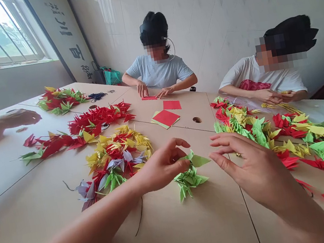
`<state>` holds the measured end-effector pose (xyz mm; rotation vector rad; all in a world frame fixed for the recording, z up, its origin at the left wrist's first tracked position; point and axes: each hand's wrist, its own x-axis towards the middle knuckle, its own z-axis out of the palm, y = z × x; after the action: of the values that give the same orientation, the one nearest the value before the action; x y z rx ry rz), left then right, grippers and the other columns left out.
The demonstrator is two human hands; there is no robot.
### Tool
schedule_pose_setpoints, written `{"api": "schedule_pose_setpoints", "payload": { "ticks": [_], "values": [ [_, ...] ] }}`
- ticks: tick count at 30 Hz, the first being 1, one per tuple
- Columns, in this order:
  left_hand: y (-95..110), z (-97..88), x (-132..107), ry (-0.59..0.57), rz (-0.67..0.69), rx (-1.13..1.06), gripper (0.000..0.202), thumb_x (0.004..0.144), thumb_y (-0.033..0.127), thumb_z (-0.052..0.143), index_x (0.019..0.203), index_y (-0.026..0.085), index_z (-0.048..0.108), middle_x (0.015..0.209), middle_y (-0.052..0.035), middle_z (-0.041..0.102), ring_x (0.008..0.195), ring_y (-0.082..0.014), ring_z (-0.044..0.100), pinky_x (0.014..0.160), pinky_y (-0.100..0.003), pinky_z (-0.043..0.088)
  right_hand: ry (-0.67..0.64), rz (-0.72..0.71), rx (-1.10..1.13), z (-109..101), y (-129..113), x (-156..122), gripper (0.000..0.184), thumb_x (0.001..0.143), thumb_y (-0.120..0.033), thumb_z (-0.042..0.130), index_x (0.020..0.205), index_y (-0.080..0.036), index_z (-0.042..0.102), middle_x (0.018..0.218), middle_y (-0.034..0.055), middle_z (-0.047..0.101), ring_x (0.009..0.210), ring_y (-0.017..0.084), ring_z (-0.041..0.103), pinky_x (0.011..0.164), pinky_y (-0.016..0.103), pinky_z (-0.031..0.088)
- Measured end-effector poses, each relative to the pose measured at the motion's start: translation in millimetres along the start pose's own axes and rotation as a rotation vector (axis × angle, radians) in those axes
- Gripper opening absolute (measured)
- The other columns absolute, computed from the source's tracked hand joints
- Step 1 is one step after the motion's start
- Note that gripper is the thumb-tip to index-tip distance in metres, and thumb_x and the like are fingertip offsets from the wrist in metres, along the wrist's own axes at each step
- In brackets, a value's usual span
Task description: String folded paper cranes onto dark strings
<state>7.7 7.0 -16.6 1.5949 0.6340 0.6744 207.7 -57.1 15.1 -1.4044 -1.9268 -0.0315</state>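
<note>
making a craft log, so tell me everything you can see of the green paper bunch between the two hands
The green paper bunch is light green, apparently folded paper, with many pointed tips spreading in different directions. One broad point juts toward the right hand; whether they touch is unclear. The left hand overlaps its upper left side, hiding part of it. Narrower tips point downward, over the table; whether they rest on it is hard to tell.
</note>
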Motion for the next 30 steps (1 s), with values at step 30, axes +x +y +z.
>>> {"api": "schedule_pose_setpoints", "payload": {
  "ticks": [30],
  "values": [
    [-39,7.5,-93,-0.028,-0.124,0.439,0.023,0.090,0.038,0.051,0.101,0.019,0.059,0.071,0.0020,0.061,0.062,-0.0102,0.053,0.057,-0.020,0.041,-0.335,0.330,-0.099,57,75,-128,0.039,0.090,-0.033,0.044,0.123,-0.017,0.058,0.129,0.0180,0.063,0.119,0.032,0.060,0.096,0.049,0.051]
  ]
}}
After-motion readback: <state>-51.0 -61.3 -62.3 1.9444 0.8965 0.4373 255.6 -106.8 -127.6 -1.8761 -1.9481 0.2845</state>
